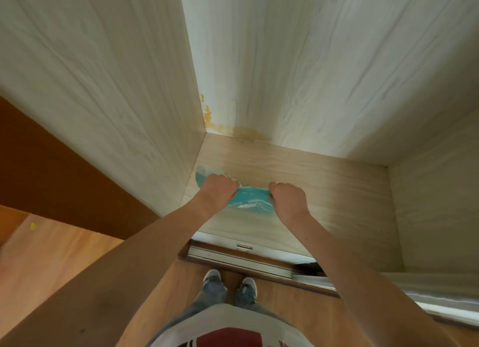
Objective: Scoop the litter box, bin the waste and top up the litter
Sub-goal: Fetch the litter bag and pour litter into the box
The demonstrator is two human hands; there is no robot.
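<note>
A teal package (250, 200) with white markings, blurred and seen from above, sits low in the back left of a pale wood closet. My left hand (217, 191) grips its left end with curled fingers. My right hand (287, 198) grips its right end the same way. A bit of teal also shows to the left of my left hand. I cannot tell whether the package rests on the closet floor (337, 191) or hangs just above it. No litter box, scoop or bin is in view.
The closet has pale walls on three sides, with a yellow-brown stain (228, 128) in the back left corner. A sliding-door track (241, 258) runs along the threshold in front of my shoes (212, 275). A dark brown panel (51, 170) stands to the left, and a yellow scrap (33, 226) lies on the wood floor.
</note>
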